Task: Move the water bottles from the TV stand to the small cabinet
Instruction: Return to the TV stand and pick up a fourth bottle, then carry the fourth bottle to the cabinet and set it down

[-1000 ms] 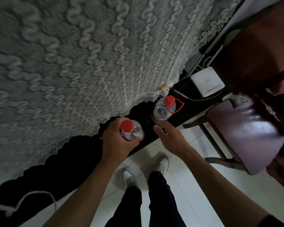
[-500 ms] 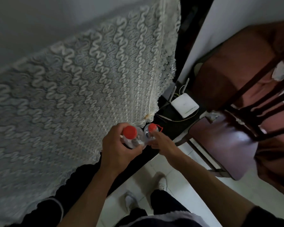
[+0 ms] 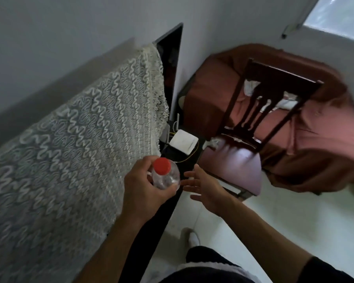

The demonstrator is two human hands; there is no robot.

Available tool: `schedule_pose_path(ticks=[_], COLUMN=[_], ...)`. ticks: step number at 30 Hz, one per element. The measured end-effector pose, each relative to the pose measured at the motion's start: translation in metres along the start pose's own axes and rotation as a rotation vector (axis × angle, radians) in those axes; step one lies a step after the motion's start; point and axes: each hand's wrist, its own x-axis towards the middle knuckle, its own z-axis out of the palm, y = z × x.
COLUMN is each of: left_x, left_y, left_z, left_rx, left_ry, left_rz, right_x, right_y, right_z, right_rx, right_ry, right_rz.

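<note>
1. While the left hand (image 3: 140,188) wraps its fingers round a clear water bottle (image 3: 165,176) with a red cap (image 3: 162,166), that bottle sits upright in the grip, above the dark front edge of the TV stand (image 3: 151,227).
2. Right hand (image 3: 205,189) is just beside the bottle, palm open, fingers spread and loose, gripping nothing, not touching it.
3. White lace cloth (image 3: 76,150) drapes the big shape on the left, right behind the held bottle.
4. Small white box (image 3: 184,144) with cables rests on the stand's far end.
5. Dark wooden chair (image 3: 251,127) stands to the right, with reddish-brown bedding (image 3: 325,139) behind it.
6. One pale shoe (image 3: 193,238) shows on the white floor below.
</note>
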Motion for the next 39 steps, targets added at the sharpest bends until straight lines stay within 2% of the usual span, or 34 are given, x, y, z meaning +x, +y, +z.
schedule_pose_path(ticks=[12,19,24,32,39], left_x=[-0.017,-0.044,-0.084,-0.176,-0.268], left_y=[0.047,0.09,0.139,0.213,0.282], left_z=[0.033,0.085,0.131,0.219,0.286], left_rx=[-0.133,-0.191,-0.225,-0.122,-0.087], left_ry=[-0.281,-0.496,-0.642,-0.838,-0.851], left_rz=[0.203,0.303,0.439,0.663,0.7], right_x=[-0.085,-0.138,-0.186,-0.262,-0.336], right_y=[0.055,0.104,0.146,0.23,0.301], right_z=[-0.046,-0.095,-0.134,-0.215,-0.301], right_rx=[0.26,0.474,0.627,0.923,1.092], right_ry=[0.295,0.419,0.513,0.552,0.524], right_rz=[-0.053,-0.061,-0.099,-0.112,-0.146])
